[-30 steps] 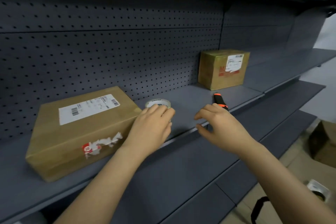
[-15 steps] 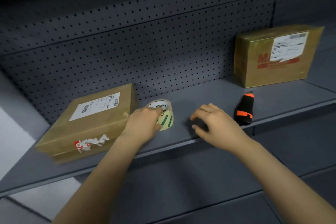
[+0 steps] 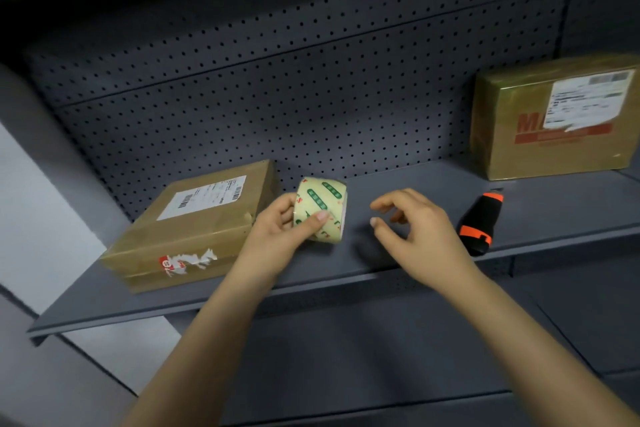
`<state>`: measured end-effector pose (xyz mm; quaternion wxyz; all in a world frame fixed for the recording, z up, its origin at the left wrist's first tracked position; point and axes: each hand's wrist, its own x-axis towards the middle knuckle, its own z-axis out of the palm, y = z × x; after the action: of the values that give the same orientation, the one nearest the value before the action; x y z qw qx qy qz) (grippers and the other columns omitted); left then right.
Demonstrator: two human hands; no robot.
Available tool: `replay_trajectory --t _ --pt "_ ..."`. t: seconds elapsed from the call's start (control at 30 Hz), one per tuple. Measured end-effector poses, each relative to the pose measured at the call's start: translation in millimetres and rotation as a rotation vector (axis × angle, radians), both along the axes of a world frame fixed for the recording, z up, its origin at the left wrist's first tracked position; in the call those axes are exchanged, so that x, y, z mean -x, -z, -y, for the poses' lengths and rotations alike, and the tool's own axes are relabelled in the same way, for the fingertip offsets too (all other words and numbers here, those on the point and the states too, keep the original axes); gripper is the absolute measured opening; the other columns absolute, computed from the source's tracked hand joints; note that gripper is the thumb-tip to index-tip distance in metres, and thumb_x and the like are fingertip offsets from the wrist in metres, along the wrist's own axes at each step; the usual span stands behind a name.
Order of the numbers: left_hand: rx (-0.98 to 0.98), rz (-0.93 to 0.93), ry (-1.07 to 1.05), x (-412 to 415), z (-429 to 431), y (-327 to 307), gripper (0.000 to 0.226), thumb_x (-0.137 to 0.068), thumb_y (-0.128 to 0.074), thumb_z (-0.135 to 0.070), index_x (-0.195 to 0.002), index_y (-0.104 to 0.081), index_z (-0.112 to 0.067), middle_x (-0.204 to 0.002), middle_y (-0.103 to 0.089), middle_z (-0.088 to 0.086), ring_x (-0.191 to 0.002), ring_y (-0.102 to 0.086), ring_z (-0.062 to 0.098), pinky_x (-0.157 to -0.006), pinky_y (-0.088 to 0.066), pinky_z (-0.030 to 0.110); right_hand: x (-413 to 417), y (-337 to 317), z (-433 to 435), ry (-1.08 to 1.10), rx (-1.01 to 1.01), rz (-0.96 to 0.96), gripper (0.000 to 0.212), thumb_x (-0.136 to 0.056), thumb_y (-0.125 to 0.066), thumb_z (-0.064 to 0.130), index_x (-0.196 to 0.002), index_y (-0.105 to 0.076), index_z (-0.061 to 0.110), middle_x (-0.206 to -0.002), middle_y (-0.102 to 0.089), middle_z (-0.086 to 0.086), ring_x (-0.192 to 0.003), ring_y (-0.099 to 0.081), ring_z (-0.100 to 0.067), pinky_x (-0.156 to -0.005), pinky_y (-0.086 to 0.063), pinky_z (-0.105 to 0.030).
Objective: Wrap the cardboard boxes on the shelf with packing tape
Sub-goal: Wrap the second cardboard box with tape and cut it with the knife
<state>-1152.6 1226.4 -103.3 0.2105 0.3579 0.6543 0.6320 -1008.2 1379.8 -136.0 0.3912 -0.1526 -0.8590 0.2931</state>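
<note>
The left hand [image 3: 277, 236] is in the middle of the frame and holds the tape [image 3: 320, 208]. The thumb lies across the front of the roll and the other fingers curl round behind it. The tape is pale yellow with green marks. It stands on its edge and tips a little. Its low edge is close to the shelf [image 3: 415, 170], but I cannot tell if it touches.

The right hand [image 3: 422, 236] is just to the right of the tape and is apart from it. Its fingers bend loosely and it holds nothing. The thumb and first finger have a gap between them. There is a dark shadow on the shelf under this hand.

The left box [image 3: 194, 229] lies flat on the shelf at the middle left of the frame. It is brown with a white label on top and a torn red and white sticker on its front side. The left hand is just beside its right end.

The right box [image 3: 554, 121] stands at the upper right of the frame, near the back wall [image 3: 277, 80]. It looks shiny and has a white label over red letters. It is well apart from the left box.

A black and orange cutter [image 3: 479, 225] lies on the shelf, right of the right hand and below the right box. No hand touches it.

The back wall is dark grey and full of little holes.
</note>
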Motion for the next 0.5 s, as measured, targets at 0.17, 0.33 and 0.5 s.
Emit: replay_trajectory --t 0.17,0.33,0.5 --pt "-0.174 0.258 0.055 -3 15 -5 0.042 -0.078 -0.068 -0.017 -0.119 -0.060 -0.007 -0.110 -0.074 0.008 -0.099 -0.070 0.016 -0.081 -0.055 0.023 1 -11 21 -0.122 -0.022 0.020 0.021 -0.088 -0.066 0.018 -0.107 -0.064 0.025 -0.102 -0.054 0.023 -0.096 -0.052 0.002 -0.080 -0.038 -0.008" --pt "-0.307 0.393 0.120 -2 45 -16 0.043 -0.082 -0.064 -0.015 -0.123 -0.060 -0.004 -0.111 -0.072 0.013 -0.100 -0.069 0.019 -0.082 -0.058 0.028 10 -18 47 -0.241 -0.249 0.072 0.027 -0.086 -0.069 0.019 -0.112 -0.065 0.023 -0.109 -0.057 0.017 -0.104 -0.047 -0.007 -0.090 -0.034 -0.010" --pt "-0.308 0.411 0.079 8 85 -25 0.045 -0.086 -0.062 -0.025 -0.126 -0.059 -0.004 -0.117 -0.070 0.015 -0.106 -0.068 0.025 -0.088 -0.057 0.037 23 -31 90 -0.252 -0.306 0.014 0.017 -0.093 -0.062 0.033 -0.101 -0.068 0.020 -0.098 -0.062 0.018 -0.100 -0.051 -0.005 -0.085 -0.041 -0.016"
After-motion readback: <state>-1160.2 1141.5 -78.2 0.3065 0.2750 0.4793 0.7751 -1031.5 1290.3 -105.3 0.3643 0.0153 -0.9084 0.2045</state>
